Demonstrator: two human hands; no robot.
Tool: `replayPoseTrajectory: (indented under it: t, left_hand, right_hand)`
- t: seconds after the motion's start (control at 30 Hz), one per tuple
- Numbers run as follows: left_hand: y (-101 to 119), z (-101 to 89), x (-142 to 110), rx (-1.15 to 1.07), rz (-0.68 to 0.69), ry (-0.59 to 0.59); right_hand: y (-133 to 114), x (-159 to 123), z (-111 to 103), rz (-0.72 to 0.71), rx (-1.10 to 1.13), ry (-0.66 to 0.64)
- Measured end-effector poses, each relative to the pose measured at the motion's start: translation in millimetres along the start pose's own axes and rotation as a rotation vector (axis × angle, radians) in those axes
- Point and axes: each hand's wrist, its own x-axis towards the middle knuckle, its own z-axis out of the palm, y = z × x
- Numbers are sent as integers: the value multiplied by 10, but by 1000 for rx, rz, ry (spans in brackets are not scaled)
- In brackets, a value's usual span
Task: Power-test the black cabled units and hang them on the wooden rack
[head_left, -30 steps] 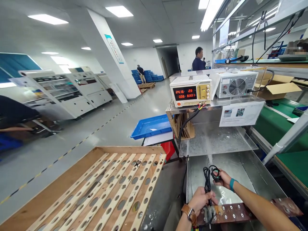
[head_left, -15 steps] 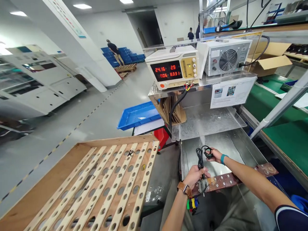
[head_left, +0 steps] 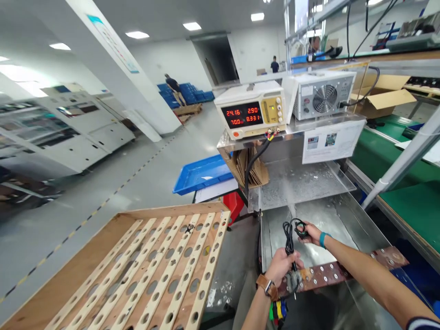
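My left hand (head_left: 282, 265) clasps the bundled black cable (head_left: 289, 240) above the metal tray (head_left: 332, 215); my right hand (head_left: 312, 233) pinches its rounded end. Bundling looks mostly done; nothing's released yet.

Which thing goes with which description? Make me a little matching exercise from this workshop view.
Things
1. Black cable
2. Blue tray
3. Slatted wooden frame
4. Digital display

Descriptions
A. pierced with round holes
B. lit with red digits
C. gripped by the left hand, partly bundled in loops
D. resting on a white-topped stand

Right pairs: 1-C, 2-D, 3-A, 4-B.
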Motion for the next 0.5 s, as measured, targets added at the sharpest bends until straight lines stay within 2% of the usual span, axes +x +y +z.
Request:
replayPoseTrajectory:
  t: [0.13,0.5]
  left_hand:
    - [-53,-31,70,-25,2,1]
    - [35,-8,3,11,-11,-5]
  right_hand:
    - [26,48,4,21,30,18]
    - [-83,-45,42,51,-18,33]
